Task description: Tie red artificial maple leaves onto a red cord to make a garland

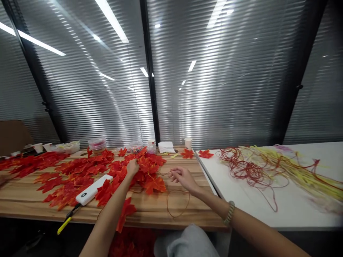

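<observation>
Red-orange artificial maple leaves [154, 185] lie in a heap on the wooden table. My left hand [132, 167] is closed at the heap's edge, its fingers curled in among the leaves, so what they grip is hidden. To the right of it, my right hand [183, 177] is raised a little above the table and pinches a thin brown cord [164, 174], which runs left towards the leaves. A loose loop of brown cord [168, 207] lies on the wood below this hand.
A white oblong device [93, 190] with a yellow-ended strap lies left of my left forearm. Tangled red cord [249, 171] and yellow strips [302, 175] cover part of the white table [246, 210] at right. A paper cup [188, 143] and plastic tubs [97, 144] stand at the back.
</observation>
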{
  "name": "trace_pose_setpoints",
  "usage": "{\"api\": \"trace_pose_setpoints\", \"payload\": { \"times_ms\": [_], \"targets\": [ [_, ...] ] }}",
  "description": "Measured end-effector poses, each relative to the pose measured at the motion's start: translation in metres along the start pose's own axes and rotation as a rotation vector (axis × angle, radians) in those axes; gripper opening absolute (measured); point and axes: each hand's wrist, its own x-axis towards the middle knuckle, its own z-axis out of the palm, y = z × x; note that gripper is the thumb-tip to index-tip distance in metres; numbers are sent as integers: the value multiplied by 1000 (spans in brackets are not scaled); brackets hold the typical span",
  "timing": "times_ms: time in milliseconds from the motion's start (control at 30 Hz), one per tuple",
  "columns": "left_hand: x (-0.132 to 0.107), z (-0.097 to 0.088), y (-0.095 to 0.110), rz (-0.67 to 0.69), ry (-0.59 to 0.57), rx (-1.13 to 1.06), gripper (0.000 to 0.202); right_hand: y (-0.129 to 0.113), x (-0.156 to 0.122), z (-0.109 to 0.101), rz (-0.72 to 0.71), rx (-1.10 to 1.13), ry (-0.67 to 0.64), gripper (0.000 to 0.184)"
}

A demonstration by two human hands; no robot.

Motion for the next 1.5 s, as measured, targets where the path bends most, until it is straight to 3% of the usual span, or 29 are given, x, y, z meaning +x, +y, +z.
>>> {"api": "trace_pose_setpoints", "payload": {
  "times_ms": [67, 133, 200, 300, 367, 433, 467, 500, 567, 700, 800, 867, 967, 1067, 1300, 1500],
  "targets": [
    [12, -11, -2, -37, 104, -92, 20, -2, 5, 1, -16, 33, 15, 30],
    [29, -35, -7, -71, 232, -182, 22, -3, 13, 2, -38, 66, 22, 31],
    [48, -75, -15, -92, 371, -254, 27, -1, 22, 3, -50, 77, 21, 31],
    [69, -153, -31, -69, 591, -324, 35, 8, 39, 5, -26, 62, 52, 29],
    [73, -199, -38, 17, 753, -342, 34, 16, 52, 9, -19, 24, 90, 25],
    [68, -224, -36, 72, 871, -365, 33, 24, 64, 15, -30, -21, 137, 22],
    [61, -226, -31, 77, 895, -406, 36, 28, 68, 19, -39, -37, 159, 22],
    [52, -219, -23, 52, 920, -563, 37, 31, 72, 23, -52, -45, 183, 21],
    [29, -185, 1, 87, 741, -848, 39, 35, 75, 30, -98, -41, 237, 22],
    [-12, -73, 48, 85, 53, -1248, 41, 39, 72, 37, -203, -51, 280, 23],
    [-23, -4, 66, -7, -240, -1445, 48, 40, 66, 35, -208, -45, 251, 23],
    [-23, 24, 70, -5, -357, -1521, 51, 40, 63, 32, -227, -38, 247, 22],
    [-23, 44, 68, 1, -416, -1606, 55, 42, 59, 31, -240, -47, 245, 20],
    [-31, 51, 66, -6, -395, -1642, 50, 46, 56, 32, -240, -96, 232, 18],
    [-47, 52, 68, -18, -405, -1660, 42, 50, 53, 31, -305, -254, 220, 14],
    [-45, 53, 70, -32, -440, -1752, 42, 49, 52, 23, -495, -474, 188, 14]
  ]
}}
